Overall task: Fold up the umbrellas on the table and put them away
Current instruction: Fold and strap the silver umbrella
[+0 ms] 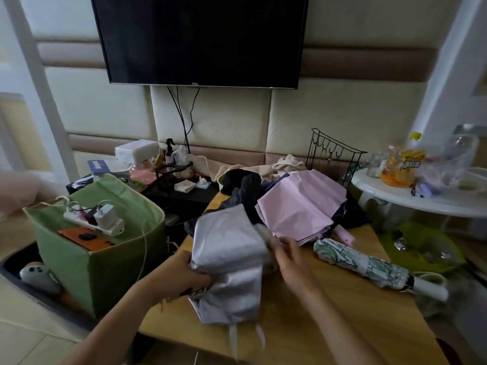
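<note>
A pale grey-lilac umbrella [228, 262] lies loosely collapsed at the near left of the wooden table [342, 320]. My left hand [184, 272] grips its left side, fingers curled under the fabric. My right hand [290, 255] pinches the cloth at its right edge; the fingers are blurred. Behind it a pink umbrella [297, 204] lies half collapsed with its pink handle [346, 237] sticking out. A rolled floral green-and-white umbrella [363, 263] with a white handle [429, 288] rests at the right. A dark umbrella [245, 191] sits at the back.
A green fabric box [105, 262] with a power strip and chargers stands left of the table. A black wire rack [332, 156] and beige cloths are at the back. A white round table [421, 198] with bottles stands right; a green basin [427, 248] sits below it.
</note>
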{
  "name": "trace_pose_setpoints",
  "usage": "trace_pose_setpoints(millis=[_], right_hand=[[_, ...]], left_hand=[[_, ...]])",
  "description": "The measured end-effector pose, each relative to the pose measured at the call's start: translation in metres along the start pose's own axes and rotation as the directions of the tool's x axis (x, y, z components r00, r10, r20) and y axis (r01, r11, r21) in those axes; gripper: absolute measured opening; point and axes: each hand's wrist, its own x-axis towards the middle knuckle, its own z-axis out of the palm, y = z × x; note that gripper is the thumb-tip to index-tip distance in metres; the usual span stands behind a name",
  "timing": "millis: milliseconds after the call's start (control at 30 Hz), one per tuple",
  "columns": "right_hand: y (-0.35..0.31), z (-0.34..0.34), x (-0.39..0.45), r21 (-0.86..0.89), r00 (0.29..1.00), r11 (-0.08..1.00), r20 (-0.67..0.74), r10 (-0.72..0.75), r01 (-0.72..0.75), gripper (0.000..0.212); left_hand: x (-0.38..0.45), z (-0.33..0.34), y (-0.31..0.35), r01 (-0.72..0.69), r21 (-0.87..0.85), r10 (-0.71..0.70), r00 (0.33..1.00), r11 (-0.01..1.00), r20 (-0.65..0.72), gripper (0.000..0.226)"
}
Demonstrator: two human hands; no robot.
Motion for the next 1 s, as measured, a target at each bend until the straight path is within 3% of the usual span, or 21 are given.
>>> trace_pose_setpoints(millis=[100, 167, 200, 267, 333, 400, 467, 567, 600, 667, 767, 867, 933, 1000], right_hand=[[-0.007, -0.007, -0.003, 0.07, 0.944, 0.983, -0.299, -0.14, 0.167, 0.028], [-0.011, -0.013, -0.005, 0.17, 0.923, 0.955, -0.344, -0.172, 0.241, 0.038], [-0.016, -0.017, -0.007, 0.305, 0.95, 0.923, -0.276, -0.148, 0.233, 0.042], [-0.022, -0.021, -0.011, 0.533, 0.998, 0.846, 0.043, -0.046, 0.016, 0.051], [-0.022, -0.019, -0.014, 0.519, 0.935, 0.818, 0.348, 0.063, -0.248, 0.069], [-0.012, -0.015, -0.012, 0.486, 0.903, 0.796, 0.396, 0.168, -0.361, 0.082], [-0.008, -0.019, -0.017, 0.578, 0.92, 0.728, 0.338, 0.197, -0.368, 0.075], [0.001, -0.04, -0.012, 0.765, 0.955, 0.571, 0.238, 0.179, -0.298, 0.089], [-0.003, -0.047, -0.009, 0.782, 0.954, 0.547, 0.243, 0.176, -0.3, 0.083], [-0.004, -0.059, 0.006, 0.737, 0.954, 0.606, 0.243, 0.176, -0.299, 0.079], [-0.009, -0.07, 0.016, 0.553, 0.979, 0.821, 0.199, 0.036, -0.143, 0.068], [-0.01, -0.067, 0.012, 0.379, 0.97, 0.925, 0.207, -0.123, 0.036, 0.053], [-0.011, -0.063, 0.011, 0.261, 0.968, 0.958, 0.184, -0.169, 0.117, 0.052], [-0.015, -0.061, 0.009, 0.203, 0.973, 0.97, 0.159, -0.166, 0.133, 0.066]], left_hand=[[-0.006, 0.001, 0.02, -0.047, -0.26, 0.003, 0.986, 0.964, -0.167, 0.029], [-0.006, 0.006, 0.028, -0.087, -0.356, -0.021, 0.957, 0.931, -0.288, 0.05], [-0.005, 0.008, 0.029, -0.111, -0.353, -0.015, 0.942, 0.929, -0.336, 0.062], [-0.001, 0.015, 0.033, -0.14, -0.302, 0.009, 0.917, 0.943, -0.398, 0.063], [0.002, 0.021, 0.038, -0.155, -0.24, 0.044, 0.911, 0.958, -0.41, 0.045], [0.004, 0.022, 0.044, -0.203, -0.15, 0.136, 0.921, 0.968, -0.366, 0.028], [0.004, 0.022, 0.047, -0.254, -0.08, 0.229, 0.944, 0.964, -0.239, 0.023], [0.0, 0.027, 0.051, -0.367, 0.154, 0.374, 0.927, 0.918, -0.017, 0.04], [0.001, 0.031, 0.051, -0.425, 0.257, 0.438, 0.899, 0.868, 0.007, 0.042], [0.008, 0.037, 0.049, -0.477, 0.394, 0.508, 0.861, 0.786, 0.03, 0.041], [0.029, 0.047, 0.034, -0.408, 0.468, 0.436, 0.898, 0.784, 0.054, 0.039], [0.046, 0.061, 0.028, -0.368, 0.424, 0.389, 0.92, 0.827, 0.041, 0.047], [0.053, 0.068, 0.029, -0.35, 0.379, 0.372, 0.928, 0.857, 0.016, 0.075], [0.061, 0.074, 0.029, -0.3, 0.353, 0.32, 0.947, 0.886, 0.002, 0.109]])
